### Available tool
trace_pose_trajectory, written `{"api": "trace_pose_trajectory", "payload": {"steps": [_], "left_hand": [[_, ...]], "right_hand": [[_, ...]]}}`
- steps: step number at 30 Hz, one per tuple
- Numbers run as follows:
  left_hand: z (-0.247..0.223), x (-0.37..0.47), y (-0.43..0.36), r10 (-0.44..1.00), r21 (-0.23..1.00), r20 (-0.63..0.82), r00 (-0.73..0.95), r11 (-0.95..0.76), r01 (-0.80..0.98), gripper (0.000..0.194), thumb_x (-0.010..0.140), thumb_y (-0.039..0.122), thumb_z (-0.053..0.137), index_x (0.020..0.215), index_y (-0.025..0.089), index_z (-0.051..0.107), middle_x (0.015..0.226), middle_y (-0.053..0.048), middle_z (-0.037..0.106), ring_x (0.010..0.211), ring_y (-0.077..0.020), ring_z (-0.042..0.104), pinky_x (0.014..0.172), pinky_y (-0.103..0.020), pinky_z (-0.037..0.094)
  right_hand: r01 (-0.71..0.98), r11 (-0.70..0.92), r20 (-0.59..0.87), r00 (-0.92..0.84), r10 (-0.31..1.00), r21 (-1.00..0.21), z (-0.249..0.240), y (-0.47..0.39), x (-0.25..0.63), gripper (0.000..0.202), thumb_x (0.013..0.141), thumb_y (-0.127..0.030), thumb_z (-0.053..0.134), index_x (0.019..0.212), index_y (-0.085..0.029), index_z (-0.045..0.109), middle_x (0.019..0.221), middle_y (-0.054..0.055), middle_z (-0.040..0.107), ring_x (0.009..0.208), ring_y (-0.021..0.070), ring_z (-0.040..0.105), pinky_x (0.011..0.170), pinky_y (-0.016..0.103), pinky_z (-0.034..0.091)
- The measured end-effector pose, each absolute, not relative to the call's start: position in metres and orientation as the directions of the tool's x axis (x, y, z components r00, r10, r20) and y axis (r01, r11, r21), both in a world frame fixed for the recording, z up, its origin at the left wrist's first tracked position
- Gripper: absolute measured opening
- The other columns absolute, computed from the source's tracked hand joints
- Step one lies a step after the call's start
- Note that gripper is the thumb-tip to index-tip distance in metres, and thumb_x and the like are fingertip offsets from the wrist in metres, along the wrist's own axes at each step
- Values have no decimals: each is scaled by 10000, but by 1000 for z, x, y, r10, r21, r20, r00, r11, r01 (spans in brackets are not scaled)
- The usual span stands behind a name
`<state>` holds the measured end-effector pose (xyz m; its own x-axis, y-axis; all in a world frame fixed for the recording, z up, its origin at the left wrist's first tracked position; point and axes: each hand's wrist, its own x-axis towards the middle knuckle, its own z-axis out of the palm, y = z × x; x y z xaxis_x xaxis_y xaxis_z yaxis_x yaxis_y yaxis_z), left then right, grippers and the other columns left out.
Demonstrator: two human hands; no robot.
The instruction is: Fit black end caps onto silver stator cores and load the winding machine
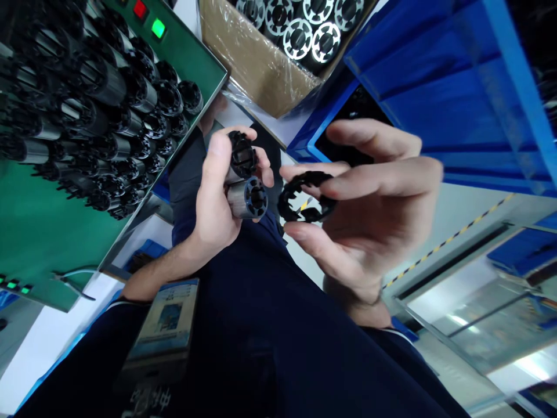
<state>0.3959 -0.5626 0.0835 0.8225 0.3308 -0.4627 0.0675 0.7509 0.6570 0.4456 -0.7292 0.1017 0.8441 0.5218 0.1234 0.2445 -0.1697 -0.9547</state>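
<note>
My left hand is wrapped round two metal cores. One core has a black plastic end piece on it, and just below it the other core shows a bare slotted end facing right. My right hand pinches a black toothed plastic ring between thumb and fingers, a short way to the right of the bare core. The ring and the core do not touch. Part of both cores is hidden by my left palm and fingers.
Many cores with black ends stand on the green worktop at left, near pliers. A cardboard box of bare cores is at the top. Blue bins are at upper right, one holding dark parts.
</note>
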Motion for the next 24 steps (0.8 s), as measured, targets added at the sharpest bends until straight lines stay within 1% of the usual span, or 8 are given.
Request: {"api": "trace_pose_trajectory", "payload": {"steps": [1, 3, 7, 10, 13, 15, 18, 24], "left_hand": [[86, 397, -563, 338, 662, -482, 808, 744, 84, 451, 1205, 778, 679, 1157, 341, 779, 935, -28, 751, 693, -228, 711, 441, -336, 458], [91, 398, -563, 371, 681, -526, 766, 722, 118, 534, 1174, 873, 641, 1130, 353, 753, 933, -43, 777, 772, -259, 753, 517, -361, 530], [97, 399, -560, 431, 715, -541, 722, 689, 124, 516, 1139, 875, 682, 1113, 367, 772, 1049, -75, 824, 1107, -333, 831, 732, -427, 650], [99, 399, -559, 427, 699, -528, 734, 709, 90, 521, 1130, 862, 744, 1111, 344, 795, 1013, -57, 772, 1073, -301, 819, 842, -422, 660], [101, 402, -561, 446, 676, -541, 713, 735, 53, 540, 1157, 828, 760, 1087, 294, 798, 944, -22, 699, 931, -223, 757, 867, -367, 634], [102, 403, -562, 480, 699, -532, 697, 713, 42, 539, 1177, 804, 754, 1070, 279, 808, 906, -13, 674, 883, -203, 713, 856, -345, 618], [102, 405, -562, 477, 729, -532, 699, 678, 92, 500, 1184, 776, 748, 1075, 294, 827, 915, -21, 692, 890, -217, 732, 878, -364, 634], [95, 402, -560, 458, 730, -576, 677, 660, 174, 521, 1105, 900, 692, 989, 420, 857, 919, -60, 785, 1023, -358, 829, 860, -471, 657]], "right_hand": [[248, -83, 186, 874, 448, -965, 94, -721, 442, 367, 1039, -463, 954, 1348, -470, 757, 1620, 29, 762, 1446, 381, 842, 1268, 655, 738], [319, 78, 328, 900, 288, -944, 77, -704, 433, 278, 1010, -479, 972, 1147, -408, 742, 1593, 17, 806, 1387, 347, 878, 1222, 596, 768], [334, 128, 357, 879, 316, -934, 51, -686, 418, 282, 1082, -509, 881, 1009, -352, 658, 1430, 34, 901, 1357, 339, 906, 1258, 650, 734], [309, 4, 288, 881, 376, -951, 48, -693, 416, 223, 1085, -554, 885, 1166, -381, 769, 1415, 67, 910, 1439, 398, 860, 1312, 733, 674], [317, -40, 263, 844, 467, -947, 50, -707, 422, 441, 1044, -544, 965, 1443, -429, 818, 1460, 74, 892, 1453, 413, 840, 1319, 741, 662], [337, -27, 275, 811, 516, -941, 49, -714, 428, 475, 1061, -515, 960, 1511, -445, 825, 1512, 72, 866, 1454, 397, 840, 1294, 715, 690], [357, -67, 263, 791, 552, -932, 47, -721, 435, 445, 1081, -510, 932, 1513, -440, 854, 1510, 76, 846, 1422, 374, 847, 1227, 666, 749], [429, -68, 310, 745, 591, -901, 52, -727, 444, 325, 1065, -500, 943, 1387, -457, 927, 1431, 58, 909, 1236, 356, 880, 993, 600, 800]]}}
